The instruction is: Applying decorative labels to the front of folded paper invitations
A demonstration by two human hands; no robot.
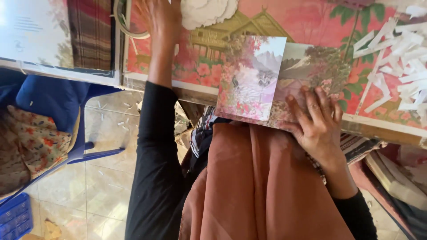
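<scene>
Pressing flat on the folded picture card [275, 82], the right hand [318, 122] grips nothing; beyond the card, the left hand [162, 20] touches a tape roll [129, 26], fingers cut off, grip unclear.

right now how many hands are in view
2: the left hand reaches to the tape roll at the top; the right hand presses the picture card.

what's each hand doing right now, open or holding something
Left hand: open, reaching up the table to the tape roll; a grip cannot be told.
Right hand: open, fingers spread flat, pressing on the folded picture sheet.
</scene>
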